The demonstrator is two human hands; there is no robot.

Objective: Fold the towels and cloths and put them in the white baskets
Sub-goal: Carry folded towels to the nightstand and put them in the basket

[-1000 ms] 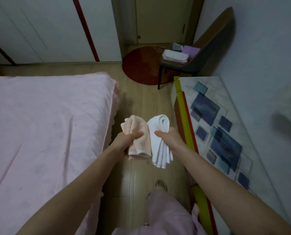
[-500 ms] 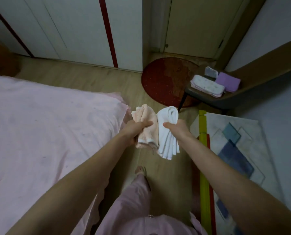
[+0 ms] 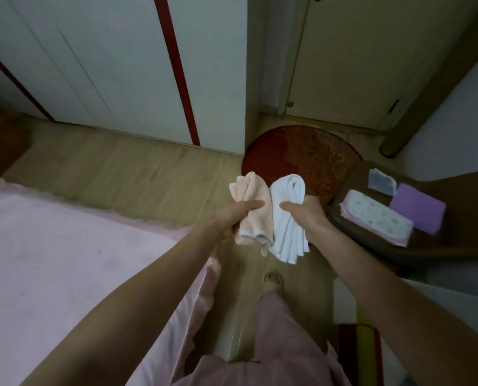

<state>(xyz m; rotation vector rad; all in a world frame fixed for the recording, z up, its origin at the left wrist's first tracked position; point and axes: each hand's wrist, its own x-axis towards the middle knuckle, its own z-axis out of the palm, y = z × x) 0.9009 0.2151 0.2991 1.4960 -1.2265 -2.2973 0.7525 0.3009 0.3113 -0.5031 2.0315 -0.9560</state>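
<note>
The left hand [image 3: 232, 215] has its fingers clenched around a folded peach towel [image 3: 253, 210], and the right hand [image 3: 306, 214] grips a folded white towel [image 3: 286, 218]; the two towels touch side by side, held in the air above the wooden floor [image 3: 126, 174]. Taking the chair [image 3: 455, 238] as landmark: both towels hang just left of its seat, on which lie a spotted white cloth [image 3: 375, 218], a purple cloth [image 3: 417, 207] and a grey cloth [image 3: 381, 182]. The pink bed [image 3: 65, 260] is farther left.
</note>
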